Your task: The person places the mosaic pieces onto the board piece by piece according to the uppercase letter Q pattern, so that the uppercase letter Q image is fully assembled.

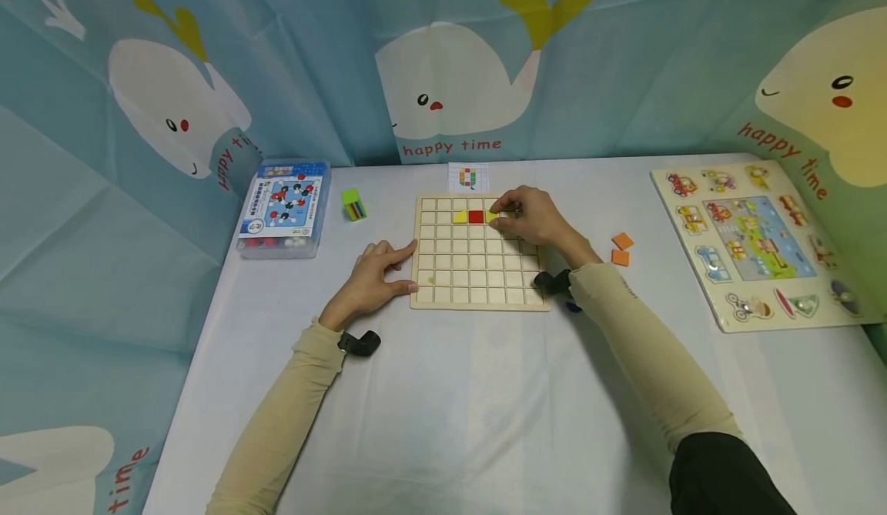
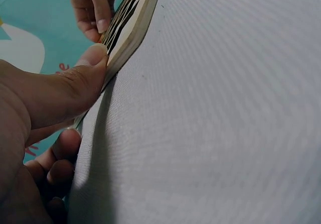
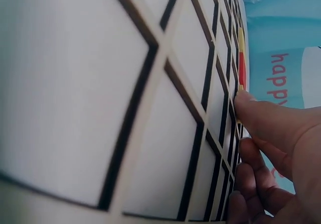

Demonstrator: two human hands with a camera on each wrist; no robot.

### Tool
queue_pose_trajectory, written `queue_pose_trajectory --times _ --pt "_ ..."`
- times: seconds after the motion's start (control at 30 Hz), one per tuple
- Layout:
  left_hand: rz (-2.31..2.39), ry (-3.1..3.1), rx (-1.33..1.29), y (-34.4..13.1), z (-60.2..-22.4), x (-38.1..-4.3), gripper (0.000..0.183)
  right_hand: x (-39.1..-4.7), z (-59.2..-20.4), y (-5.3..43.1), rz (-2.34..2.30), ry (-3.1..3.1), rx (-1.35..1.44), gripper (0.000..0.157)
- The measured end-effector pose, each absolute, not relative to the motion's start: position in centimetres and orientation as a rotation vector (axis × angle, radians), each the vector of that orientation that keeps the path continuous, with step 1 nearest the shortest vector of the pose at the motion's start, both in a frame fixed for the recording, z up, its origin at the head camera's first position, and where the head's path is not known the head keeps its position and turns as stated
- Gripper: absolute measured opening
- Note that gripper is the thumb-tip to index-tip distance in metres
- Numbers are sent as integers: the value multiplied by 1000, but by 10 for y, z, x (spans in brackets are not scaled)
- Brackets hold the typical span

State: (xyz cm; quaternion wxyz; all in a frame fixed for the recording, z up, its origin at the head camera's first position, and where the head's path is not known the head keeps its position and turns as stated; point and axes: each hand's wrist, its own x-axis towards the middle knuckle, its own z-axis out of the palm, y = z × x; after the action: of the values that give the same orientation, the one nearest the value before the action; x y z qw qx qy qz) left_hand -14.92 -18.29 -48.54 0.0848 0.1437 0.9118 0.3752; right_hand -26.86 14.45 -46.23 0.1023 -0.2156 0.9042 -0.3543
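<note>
A wooden grid board [image 1: 478,269] lies flat on the white table. One yellow tile [image 1: 460,218] and a red tile [image 1: 476,217] sit side by side in an upper row. My right hand [image 1: 530,216] pinches another yellow tile [image 1: 491,216] between thumb and fingers, at the cell just right of the red one. In the right wrist view, the thumb [image 3: 261,114] partly covers that tile. My left hand [image 1: 370,280] rests at the board's left edge, its extended thumb and index finger touching the side. Its thumb [image 2: 85,73] presses the edge in the left wrist view.
Two orange tiles [image 1: 622,249] lie right of the board. Behind it stands a small pattern card [image 1: 468,178]. A green-topped striped block [image 1: 353,204] and a plastic case [image 1: 284,209] are at left. A picture puzzle board [image 1: 762,238] lies far right, near a whale-print curtain [image 1: 312,76].
</note>
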Motion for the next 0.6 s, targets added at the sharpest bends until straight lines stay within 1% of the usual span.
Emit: queue_pose_trajectory --times 0.3,0.6 --pt "1131 2718 425 -182 -486 -148 81 -270 -464 143 -1046 2691 -631 22" --pt "1118 2718 408 -182 -485 -148 80 -269 -462 141 -1050 2687 -613 24"
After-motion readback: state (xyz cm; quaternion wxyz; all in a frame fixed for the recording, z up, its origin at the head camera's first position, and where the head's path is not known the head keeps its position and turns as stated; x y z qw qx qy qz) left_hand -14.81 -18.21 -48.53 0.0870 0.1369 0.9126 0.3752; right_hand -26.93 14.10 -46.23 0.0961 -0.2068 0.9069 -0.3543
